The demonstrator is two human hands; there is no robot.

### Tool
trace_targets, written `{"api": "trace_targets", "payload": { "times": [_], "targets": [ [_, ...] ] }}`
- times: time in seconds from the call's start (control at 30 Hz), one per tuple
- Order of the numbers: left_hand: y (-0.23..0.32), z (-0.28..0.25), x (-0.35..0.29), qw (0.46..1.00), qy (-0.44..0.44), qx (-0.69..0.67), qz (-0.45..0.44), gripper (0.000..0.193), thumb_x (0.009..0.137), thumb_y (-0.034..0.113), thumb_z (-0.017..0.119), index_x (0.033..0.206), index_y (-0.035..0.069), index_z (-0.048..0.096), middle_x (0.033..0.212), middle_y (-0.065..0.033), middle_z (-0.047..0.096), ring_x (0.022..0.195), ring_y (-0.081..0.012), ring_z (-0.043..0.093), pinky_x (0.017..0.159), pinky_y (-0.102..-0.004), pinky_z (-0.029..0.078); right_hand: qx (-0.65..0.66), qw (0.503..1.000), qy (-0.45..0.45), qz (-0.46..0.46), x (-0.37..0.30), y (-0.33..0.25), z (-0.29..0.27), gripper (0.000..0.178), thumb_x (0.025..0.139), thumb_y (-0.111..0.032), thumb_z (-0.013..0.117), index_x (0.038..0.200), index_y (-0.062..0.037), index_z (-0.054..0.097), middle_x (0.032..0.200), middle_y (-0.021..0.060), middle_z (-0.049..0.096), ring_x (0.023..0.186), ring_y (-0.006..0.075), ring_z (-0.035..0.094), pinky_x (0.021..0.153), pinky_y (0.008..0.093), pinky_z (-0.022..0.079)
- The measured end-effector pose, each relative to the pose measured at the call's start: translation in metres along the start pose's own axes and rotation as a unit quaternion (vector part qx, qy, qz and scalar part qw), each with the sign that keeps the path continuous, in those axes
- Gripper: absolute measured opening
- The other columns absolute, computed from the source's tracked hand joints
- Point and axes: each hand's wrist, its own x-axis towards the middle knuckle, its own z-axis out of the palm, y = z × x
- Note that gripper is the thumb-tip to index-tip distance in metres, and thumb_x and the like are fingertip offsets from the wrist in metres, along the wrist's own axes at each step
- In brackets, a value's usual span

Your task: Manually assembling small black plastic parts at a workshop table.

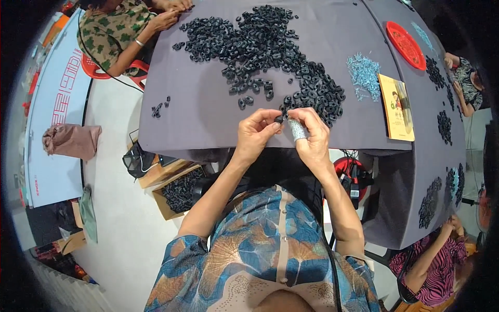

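Near the table's front edge, my left hand [255,130] pinches a small black plastic part [279,119] between thumb and forefinger. Facing it, almost touching, is my right hand [312,132], its fingertips pressed together beside the part; what they grip is too small to make out. A pale, glittery wrap [297,129] covers one finger of my right hand. Just beyond my hands spreads a large heap of similar black plastic parts [260,47], with several loose ones at its near side. Right of the heap lies a pile of small light-blue clear pieces [364,74].
A yellow booklet [396,108] and a red oval tray [405,45] rest on the grey tablecloth [192,114]. Below the table stands a cardboard box [165,207] of black parts. Other people sit at the far left and along the right, with more small piles.
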Motion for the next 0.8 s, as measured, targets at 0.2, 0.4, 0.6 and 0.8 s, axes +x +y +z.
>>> {"api": "trace_targets", "payload": {
  "times": [0.2,0.4,0.6,0.8],
  "targets": [
    [0.003,0.000,0.000,0.984,0.072,-0.135,-0.090,0.025,0.083,0.002,0.063,0.108,0.000,0.060,0.089,-0.0066,0.065,0.075,-0.0138,0.064,0.067,-0.0251,0.053,-0.027,1.000,-0.002,-0.003,-0.006,-0.002,0.002,0.037,0.063,0.013,0.048,0.097,-0.0002,0.058,0.090,0.0136,0.060,0.082,0.0293,0.061,0.073,0.0335,0.049],
    [0.004,0.001,-0.001,0.944,0.111,-0.245,-0.189,0.016,0.085,0.007,0.063,0.100,0.003,0.059,0.086,-0.0080,0.065,0.075,-0.0177,0.066,0.064,-0.0261,0.055,-0.028,1.000,0.006,-0.012,-0.007,-0.003,0.008,0.037,0.064,0.015,0.046,0.095,0.0003,0.060,0.088,0.0117,0.061,0.079,0.0230,0.060,0.071,0.0294,0.047],
    [-0.001,0.000,-0.002,0.937,0.116,-0.268,-0.193,0.013,0.085,0.008,0.063,0.096,0.004,0.056,0.084,-0.0069,0.063,0.073,-0.0167,0.066,0.059,-0.0254,0.054,-0.063,0.997,-0.004,-0.040,-0.007,0.000,0.011,0.037,0.060,0.011,0.049,0.094,-0.0007,0.058,0.087,0.0143,0.059,0.079,0.0314,0.060,0.070,0.0366,0.048],
    [-0.006,-0.003,-0.003,0.936,0.108,-0.279,-0.188,0.014,0.085,0.008,0.064,0.095,0.004,0.055,0.082,-0.0063,0.063,0.067,-0.0145,0.063,0.059,-0.0254,0.053,-0.091,0.994,-0.016,-0.055,-0.005,0.000,0.013,0.036,0.059,0.011,0.052,0.093,0.0000,0.057,0.084,0.0145,0.059,0.077,0.0323,0.059,0.068,0.0382,0.048]
  ]
}}
